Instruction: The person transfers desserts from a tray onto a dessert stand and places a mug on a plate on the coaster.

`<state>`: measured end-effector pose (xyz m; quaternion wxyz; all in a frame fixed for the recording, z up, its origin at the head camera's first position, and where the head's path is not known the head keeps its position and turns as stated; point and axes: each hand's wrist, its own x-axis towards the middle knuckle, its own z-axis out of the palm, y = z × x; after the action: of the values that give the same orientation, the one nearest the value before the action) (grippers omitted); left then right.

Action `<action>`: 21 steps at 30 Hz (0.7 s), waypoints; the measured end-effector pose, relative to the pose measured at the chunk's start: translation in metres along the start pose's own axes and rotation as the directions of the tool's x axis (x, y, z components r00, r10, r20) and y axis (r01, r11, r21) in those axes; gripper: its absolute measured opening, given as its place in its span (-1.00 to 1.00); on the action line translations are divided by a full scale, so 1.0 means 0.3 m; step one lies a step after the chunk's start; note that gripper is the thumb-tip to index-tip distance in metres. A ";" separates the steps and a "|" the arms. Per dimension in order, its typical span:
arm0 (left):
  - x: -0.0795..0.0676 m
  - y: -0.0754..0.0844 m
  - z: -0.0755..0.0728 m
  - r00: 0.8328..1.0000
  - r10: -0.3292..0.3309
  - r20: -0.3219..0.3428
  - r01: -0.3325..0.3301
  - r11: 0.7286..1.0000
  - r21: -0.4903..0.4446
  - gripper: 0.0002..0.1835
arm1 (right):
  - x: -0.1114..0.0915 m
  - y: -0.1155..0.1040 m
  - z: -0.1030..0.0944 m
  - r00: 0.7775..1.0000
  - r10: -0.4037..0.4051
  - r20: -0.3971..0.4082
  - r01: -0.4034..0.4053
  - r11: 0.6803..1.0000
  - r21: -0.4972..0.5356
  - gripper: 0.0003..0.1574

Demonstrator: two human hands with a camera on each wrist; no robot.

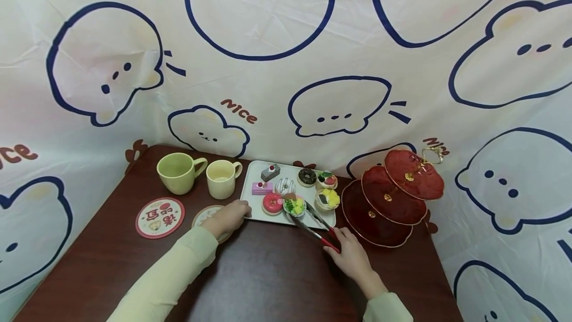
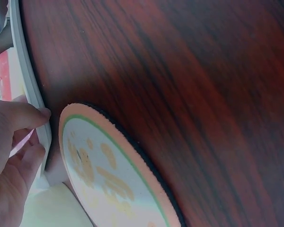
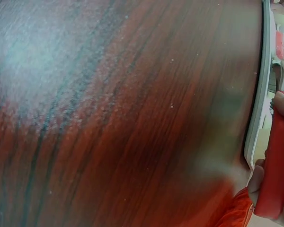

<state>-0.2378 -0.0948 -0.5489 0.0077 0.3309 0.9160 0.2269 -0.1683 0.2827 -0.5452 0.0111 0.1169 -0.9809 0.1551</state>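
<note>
Head view: your right hand (image 1: 351,253) is gripping tongs (image 1: 324,241), your left hand (image 1: 230,217) pinching the tray (image 1: 253,174). Uneven squeezing could be tipping the green-topped tart (image 1: 294,205).

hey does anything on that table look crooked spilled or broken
Nothing looks spilled or broken, on the white tray or elsewhere. The red tiered stand seems to lean toward the picture's right in the head view, though that may only be camera angle.

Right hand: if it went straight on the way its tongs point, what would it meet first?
Tongs leading, the right hand would likely meet the green-topped tart first; whether the tips touch it is unclear.
</note>
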 end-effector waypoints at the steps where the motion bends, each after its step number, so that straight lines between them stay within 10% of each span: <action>1: 0.000 0.001 -0.001 1.000 -0.001 0.000 0.001 1.000 -0.003 -0.78 | 0.000 0.000 -0.001 1.000 0.006 0.006 -0.006 1.000 -0.002 -0.20; 21: -0.001 0.002 0.003 0.999 -0.032 0.023 0.032 0.999 0.004 -0.78 | 0.021 0.015 0.000 0.996 0.077 0.047 -0.077 0.997 0.003 -0.17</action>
<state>-0.2373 -0.0942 -0.5494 0.0215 0.3187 0.9214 0.2213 -0.1755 0.2855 -0.5462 -0.0180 0.0825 -0.9843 0.1549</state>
